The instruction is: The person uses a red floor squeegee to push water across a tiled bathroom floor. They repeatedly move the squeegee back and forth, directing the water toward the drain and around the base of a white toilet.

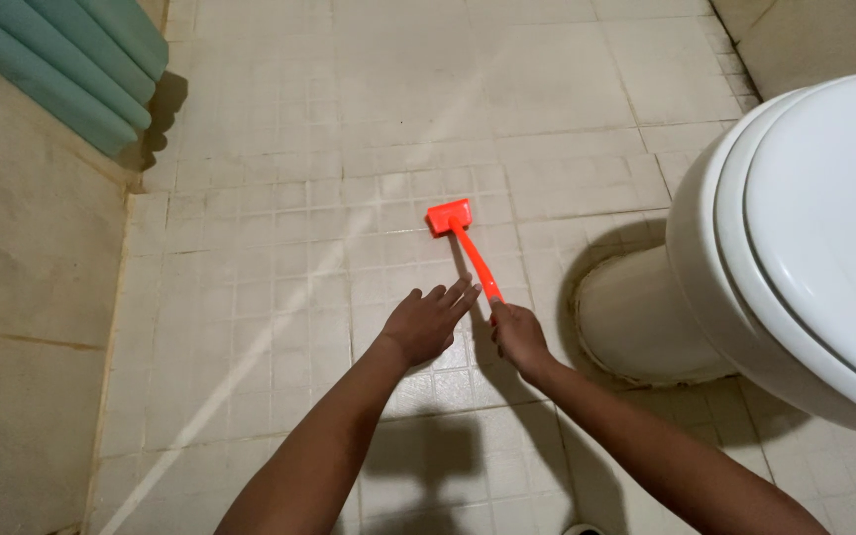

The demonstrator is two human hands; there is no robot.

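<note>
Tiled floor [279, 149]: orange brush [451, 220] head down, toilet [745, 248] standing.

Both forearms are bare, with no sleeves in sight. The left hand [428, 322] and right hand [519, 337] wear no gloves, rings, watch or bracelet.

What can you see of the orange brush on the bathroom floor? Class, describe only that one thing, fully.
The orange brush looks like bright plastic, with a flat rectangular head and a thin straight handle. Its head rests on the pale tiled floor, and the handle slants back toward the person. The right hand grips the handle's near end; the left hand hovers just beside the handle, fingers spread, contact unclear. Bristles are not visible. It lies left of the white toilet.
</note>
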